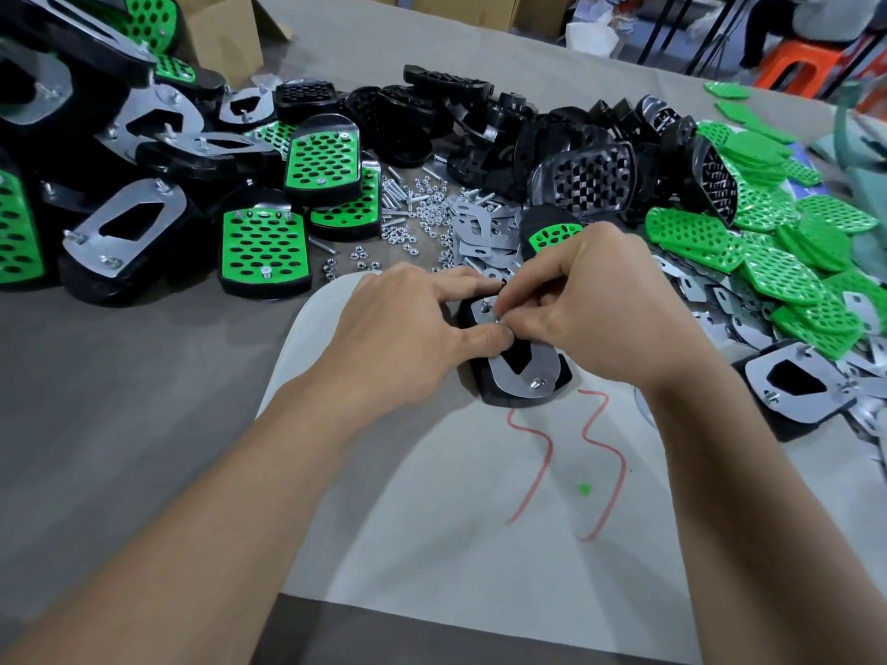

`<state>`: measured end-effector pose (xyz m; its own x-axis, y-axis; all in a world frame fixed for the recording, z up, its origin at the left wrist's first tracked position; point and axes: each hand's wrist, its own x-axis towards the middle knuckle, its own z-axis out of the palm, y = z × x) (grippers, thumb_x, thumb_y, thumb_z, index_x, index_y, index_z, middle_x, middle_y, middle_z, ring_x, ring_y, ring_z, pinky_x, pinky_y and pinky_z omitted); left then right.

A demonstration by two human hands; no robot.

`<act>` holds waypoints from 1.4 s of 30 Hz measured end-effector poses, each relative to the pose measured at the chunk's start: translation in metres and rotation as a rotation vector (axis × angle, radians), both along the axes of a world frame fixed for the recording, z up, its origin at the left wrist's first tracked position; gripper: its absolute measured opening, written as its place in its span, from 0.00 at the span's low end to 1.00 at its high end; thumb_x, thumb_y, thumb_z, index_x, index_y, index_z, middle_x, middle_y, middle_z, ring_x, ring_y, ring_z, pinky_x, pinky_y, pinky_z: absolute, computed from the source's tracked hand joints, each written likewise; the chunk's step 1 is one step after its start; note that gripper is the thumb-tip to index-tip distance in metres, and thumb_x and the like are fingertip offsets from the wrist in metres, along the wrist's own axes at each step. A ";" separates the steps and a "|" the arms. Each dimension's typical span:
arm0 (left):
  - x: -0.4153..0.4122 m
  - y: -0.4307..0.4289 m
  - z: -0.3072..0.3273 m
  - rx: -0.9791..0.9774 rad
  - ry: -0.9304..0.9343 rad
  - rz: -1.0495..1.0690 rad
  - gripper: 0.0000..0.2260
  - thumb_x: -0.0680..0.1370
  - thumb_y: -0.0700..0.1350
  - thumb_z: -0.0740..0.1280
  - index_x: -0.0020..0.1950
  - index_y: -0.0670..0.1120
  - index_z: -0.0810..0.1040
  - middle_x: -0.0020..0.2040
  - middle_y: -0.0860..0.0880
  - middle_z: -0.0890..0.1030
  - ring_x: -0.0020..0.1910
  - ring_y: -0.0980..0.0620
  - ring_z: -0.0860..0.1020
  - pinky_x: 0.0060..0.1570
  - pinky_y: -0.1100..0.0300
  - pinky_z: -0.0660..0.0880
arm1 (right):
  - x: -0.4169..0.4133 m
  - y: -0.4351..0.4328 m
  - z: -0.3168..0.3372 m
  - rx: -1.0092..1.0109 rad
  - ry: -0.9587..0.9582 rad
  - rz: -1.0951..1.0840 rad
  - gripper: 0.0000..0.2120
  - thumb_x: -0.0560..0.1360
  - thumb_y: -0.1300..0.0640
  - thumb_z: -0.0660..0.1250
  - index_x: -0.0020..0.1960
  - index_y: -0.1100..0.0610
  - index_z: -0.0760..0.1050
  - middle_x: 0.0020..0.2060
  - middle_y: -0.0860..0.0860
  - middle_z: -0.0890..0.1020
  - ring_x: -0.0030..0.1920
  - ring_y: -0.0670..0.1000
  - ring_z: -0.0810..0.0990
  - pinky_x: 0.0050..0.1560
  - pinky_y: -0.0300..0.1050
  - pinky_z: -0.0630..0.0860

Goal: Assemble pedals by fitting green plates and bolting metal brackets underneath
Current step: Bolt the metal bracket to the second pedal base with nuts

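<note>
Pedal [521,376] lies underside-up on the bench [144,376], its metal bracket [537,364] on top. Your left hand [408,328] presses its 11 o'clock edge; your right hand [600,300] pinches something tiny, too small to identify, at the bracket's 12 o'clock end.

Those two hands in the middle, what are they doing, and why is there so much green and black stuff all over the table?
The picture comes from a camera worn on a person's head, so you look down at their own arms. The left hand and the right hand meet over one black pedal lying upside down on a pale sheet with red scribbles. On the pedal sits a shiny metal bracket. One bolt end already pokes up near you. The fingers pinch something tiny at the far end, probably a nut, but it is too small to tell.

Around them are parts waiting: finished pedals with green plates on the left, empty black pedals behind, loose green plates on the right, and little nuts and bolts scattered in the middle.
</note>
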<state>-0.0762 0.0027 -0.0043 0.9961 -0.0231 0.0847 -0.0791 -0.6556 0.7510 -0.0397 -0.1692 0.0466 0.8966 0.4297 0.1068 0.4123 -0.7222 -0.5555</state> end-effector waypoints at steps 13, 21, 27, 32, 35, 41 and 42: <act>0.000 0.000 -0.001 0.031 -0.042 -0.009 0.20 0.68 0.65 0.68 0.58 0.66 0.83 0.54 0.63 0.84 0.49 0.51 0.80 0.54 0.48 0.76 | 0.004 0.009 -0.009 0.178 0.040 -0.045 0.07 0.65 0.61 0.78 0.37 0.49 0.86 0.22 0.41 0.78 0.23 0.41 0.73 0.28 0.28 0.66; 0.001 0.002 -0.004 0.026 -0.053 -0.020 0.15 0.73 0.62 0.73 0.59 0.67 0.82 0.51 0.59 0.85 0.42 0.51 0.73 0.49 0.50 0.74 | 0.002 0.009 -0.004 0.124 0.017 -0.065 0.07 0.66 0.61 0.78 0.36 0.49 0.86 0.21 0.40 0.76 0.24 0.41 0.73 0.27 0.26 0.65; 0.002 0.002 -0.005 0.028 -0.049 -0.006 0.18 0.70 0.65 0.71 0.59 0.70 0.80 0.38 0.52 0.82 0.36 0.51 0.72 0.38 0.55 0.65 | 0.001 0.012 -0.001 0.057 -0.029 -0.087 0.08 0.67 0.61 0.76 0.37 0.48 0.86 0.24 0.43 0.80 0.27 0.39 0.77 0.26 0.28 0.69; 0.002 0.001 -0.004 0.030 -0.041 0.004 0.20 0.67 0.67 0.68 0.59 0.70 0.81 0.40 0.58 0.83 0.37 0.52 0.74 0.40 0.55 0.67 | 0.000 0.011 0.002 0.045 -0.045 -0.064 0.10 0.67 0.64 0.75 0.38 0.49 0.87 0.25 0.43 0.79 0.27 0.38 0.77 0.29 0.27 0.69; 0.001 0.002 -0.004 0.023 -0.050 0.010 0.18 0.68 0.65 0.69 0.58 0.70 0.81 0.36 0.58 0.81 0.35 0.54 0.73 0.38 0.55 0.64 | -0.002 0.010 0.005 0.060 -0.066 -0.053 0.09 0.67 0.62 0.75 0.37 0.49 0.87 0.26 0.43 0.81 0.30 0.38 0.79 0.30 0.27 0.71; 0.000 0.001 -0.005 0.022 -0.045 0.013 0.17 0.71 0.63 0.74 0.59 0.68 0.82 0.38 0.68 0.80 0.37 0.56 0.75 0.39 0.56 0.67 | -0.002 0.011 0.003 0.054 -0.088 -0.057 0.08 0.67 0.62 0.75 0.37 0.49 0.86 0.27 0.37 0.81 0.30 0.39 0.79 0.31 0.28 0.72; 0.000 0.000 -0.005 0.015 -0.031 0.015 0.18 0.70 0.64 0.74 0.60 0.67 0.82 0.46 0.69 0.83 0.42 0.54 0.79 0.45 0.55 0.71 | -0.002 0.009 0.003 0.066 -0.104 -0.068 0.09 0.67 0.63 0.74 0.36 0.49 0.86 0.26 0.36 0.80 0.28 0.39 0.78 0.30 0.27 0.70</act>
